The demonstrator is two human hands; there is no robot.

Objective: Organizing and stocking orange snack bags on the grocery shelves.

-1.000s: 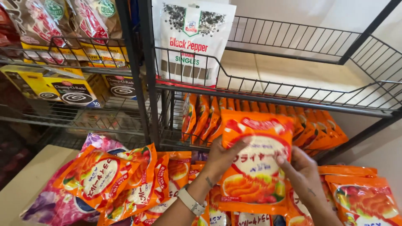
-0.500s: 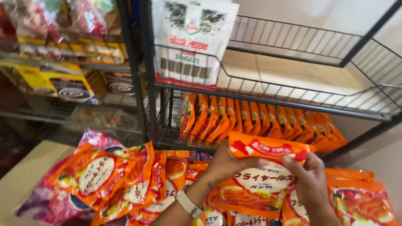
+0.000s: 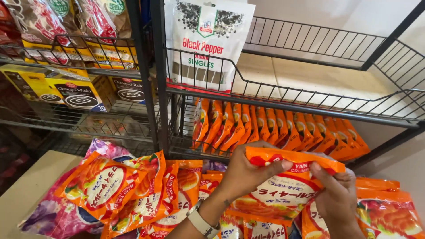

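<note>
orange snack packet (image 3: 279,190), left hand (image 3: 243,170), right hand (image 3: 338,194)

A black wire rack (image 3: 310,104) carries a tall white pouch with black speckles (image 3: 204,42) at its upper shelf's left end. Below it, orange snack packets (image 3: 283,130) stand in a row along the lower shelf. Left, yellow cardboard boxes (image 3: 57,88) sit under red-and-brown bags (image 3: 57,20). A purple floral pouch (image 3: 57,217) lies on the beige surface (image 3: 22,190).
</note>
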